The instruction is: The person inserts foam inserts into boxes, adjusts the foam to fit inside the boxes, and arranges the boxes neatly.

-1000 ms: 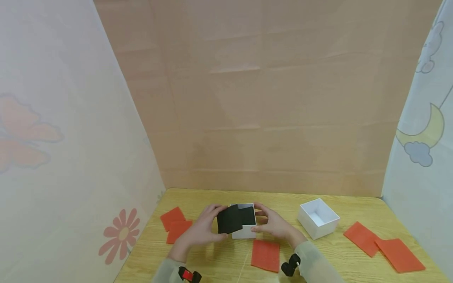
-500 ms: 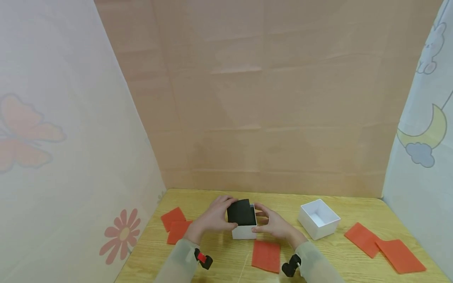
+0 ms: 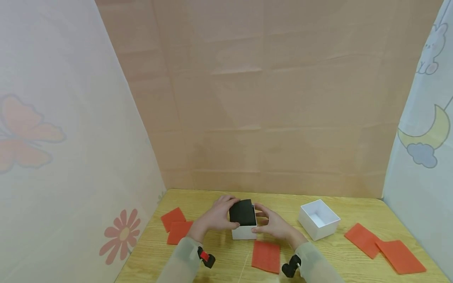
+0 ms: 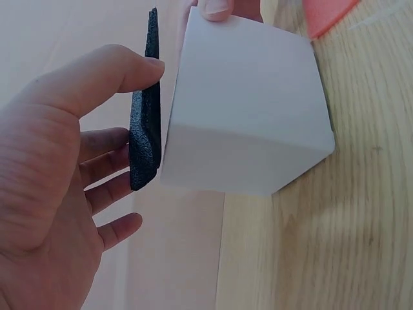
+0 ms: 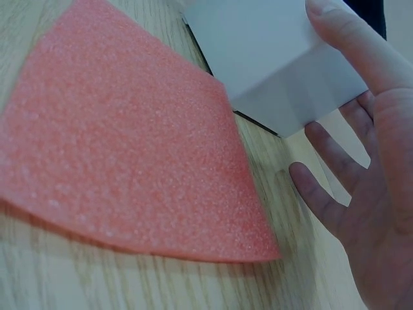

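A square black foam sheet (image 3: 242,212) is pinched between the thumb and fingers of my left hand (image 3: 220,214). It covers most of the mouth of a white box (image 3: 244,232) in the middle of the table. The left wrist view has the foam sheet (image 4: 147,113) edge-on, right at the rim of the box (image 4: 245,97). From the right side, my right hand (image 3: 274,225) holds the same box, thumb on its near wall and fingers along its right wall, as the right hand (image 5: 381,148) in the right wrist view shows. More black lining shows inside at the right edge.
A second white box (image 3: 318,220), uncovered, stands to the right. One red foam sheet (image 3: 266,256) lies just in front of the middle box. Two overlapping red sheets (image 3: 179,232) are at the left, two more red sheets (image 3: 401,256) at the right. Fabric walls surround the wooden table (image 3: 226,259).
My left hand has moved right and slightly back, bringing the black foam sheet from the box's left side over its mouth. The right hand has stayed on the box.
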### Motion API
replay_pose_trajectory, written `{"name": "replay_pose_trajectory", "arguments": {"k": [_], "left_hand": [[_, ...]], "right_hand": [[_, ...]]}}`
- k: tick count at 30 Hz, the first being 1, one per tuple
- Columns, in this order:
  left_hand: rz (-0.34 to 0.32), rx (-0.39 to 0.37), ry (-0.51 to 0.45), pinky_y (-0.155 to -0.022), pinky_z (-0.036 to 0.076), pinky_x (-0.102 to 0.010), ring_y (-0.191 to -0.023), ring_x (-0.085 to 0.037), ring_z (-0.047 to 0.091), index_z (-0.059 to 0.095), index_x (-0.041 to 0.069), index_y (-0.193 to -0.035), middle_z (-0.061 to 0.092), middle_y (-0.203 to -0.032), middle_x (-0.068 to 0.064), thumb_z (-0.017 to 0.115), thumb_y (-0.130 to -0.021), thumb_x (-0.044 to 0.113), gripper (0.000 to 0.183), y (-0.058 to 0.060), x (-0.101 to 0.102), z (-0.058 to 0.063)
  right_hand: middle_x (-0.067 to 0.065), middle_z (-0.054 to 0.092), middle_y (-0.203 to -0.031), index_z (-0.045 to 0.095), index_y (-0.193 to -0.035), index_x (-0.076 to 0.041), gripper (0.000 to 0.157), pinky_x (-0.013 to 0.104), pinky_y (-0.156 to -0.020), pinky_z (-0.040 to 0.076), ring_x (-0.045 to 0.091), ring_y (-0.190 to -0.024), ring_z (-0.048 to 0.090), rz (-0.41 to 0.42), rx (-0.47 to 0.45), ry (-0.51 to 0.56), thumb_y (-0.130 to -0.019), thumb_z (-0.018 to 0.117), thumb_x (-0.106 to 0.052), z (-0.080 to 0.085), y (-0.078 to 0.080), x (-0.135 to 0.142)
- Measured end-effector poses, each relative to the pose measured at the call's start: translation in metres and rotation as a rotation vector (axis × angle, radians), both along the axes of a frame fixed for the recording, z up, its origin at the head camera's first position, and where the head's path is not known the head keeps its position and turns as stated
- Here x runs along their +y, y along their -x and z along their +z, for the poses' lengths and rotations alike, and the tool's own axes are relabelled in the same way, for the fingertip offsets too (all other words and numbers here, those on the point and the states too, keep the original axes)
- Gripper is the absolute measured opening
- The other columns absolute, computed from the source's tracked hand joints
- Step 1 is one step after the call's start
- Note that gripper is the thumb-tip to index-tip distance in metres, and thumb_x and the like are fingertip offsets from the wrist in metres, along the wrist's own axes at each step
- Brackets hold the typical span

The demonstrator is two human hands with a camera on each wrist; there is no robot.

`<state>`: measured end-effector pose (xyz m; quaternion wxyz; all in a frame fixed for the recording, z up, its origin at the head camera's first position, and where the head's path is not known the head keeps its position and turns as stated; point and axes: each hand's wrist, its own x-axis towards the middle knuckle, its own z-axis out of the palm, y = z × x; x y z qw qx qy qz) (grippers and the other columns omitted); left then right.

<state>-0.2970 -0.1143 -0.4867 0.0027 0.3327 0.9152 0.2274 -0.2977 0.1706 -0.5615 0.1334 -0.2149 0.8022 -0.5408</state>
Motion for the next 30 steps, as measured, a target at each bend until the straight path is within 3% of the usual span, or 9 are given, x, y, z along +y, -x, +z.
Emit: {"name": "replay_pose_trajectory", "arguments": {"k": [14,30], "left_hand": [[-0.033,-0.004,0.041,-0.111,0.044,-0.049,-0.134,-0.023,0.045,0.051,0.009,-0.158,0.052,-0.152,-0.002,0.085,-0.088,0.038,0.084,0.000,0.009,0.005],[0.003,-0.020,0.096,-0.114,0.043,-0.047,-0.136,-0.022,0.043,0.052,0.010,-0.158,0.050,-0.153,-0.001,0.085,-0.089,0.039,0.081,0.003,0.011,0.001]], "right_hand": [[0.015,0.038,-0.168,0.028,-0.170,-0.014,0.099,0.059,-0.108,0.050,0.043,-0.141,0.051,0.008,0.001,0.004,-0.093,0.087,-0.028,-0.003,0.002,0.000],[0.016,0.037,-0.169,0.028,-0.170,-0.015,0.101,0.058,-0.108,0.051,0.043,-0.141,0.052,0.000,-0.004,-0.006,-0.091,0.088,-0.035,-0.006,0.002,0.001]]}}
